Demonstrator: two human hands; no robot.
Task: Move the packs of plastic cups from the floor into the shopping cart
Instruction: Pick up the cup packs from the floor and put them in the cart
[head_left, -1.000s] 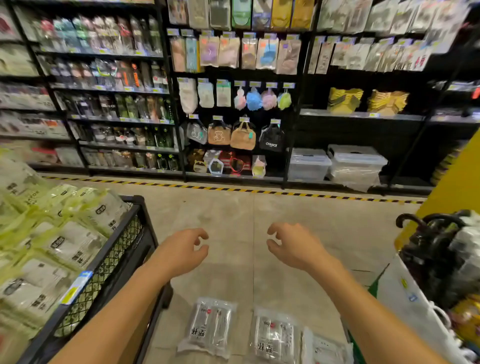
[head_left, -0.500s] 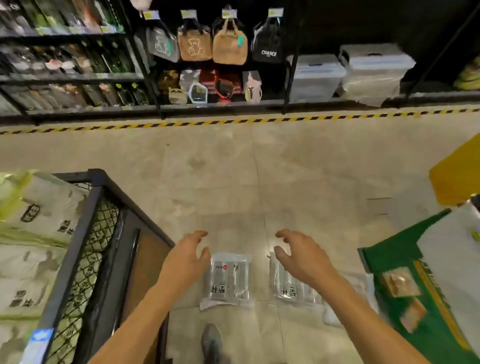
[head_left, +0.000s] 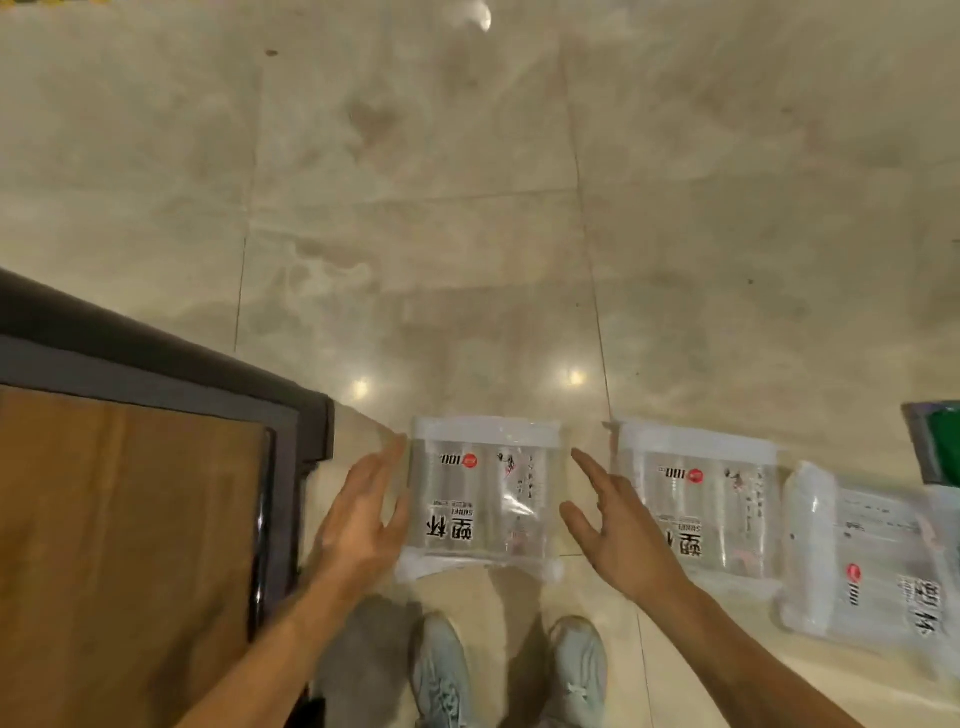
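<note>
Three clear packs of plastic cups lie on the beige tiled floor. The nearest pack (head_left: 480, 493) lies between my hands. My left hand (head_left: 363, 519) is open at its left edge, and my right hand (head_left: 615, 525) is open at its right edge; neither grips it. A second pack (head_left: 711, 499) lies to the right, partly behind my right hand. A third pack (head_left: 872, 561) lies further right. The shopping cart (head_left: 156, 364) shows only its dark frame and brown lower shelf at the left.
My two grey shoes (head_left: 447, 670) stand just below the nearest pack. A green-edged object (head_left: 935, 441) sits at the right border. Bare tiled floor (head_left: 467, 208) stretches ahead.
The view has tilted down and come much closer to the floor. Both hands have dropped to either side of the nearest pack. The shelves and the cart's contents have left the view.
</note>
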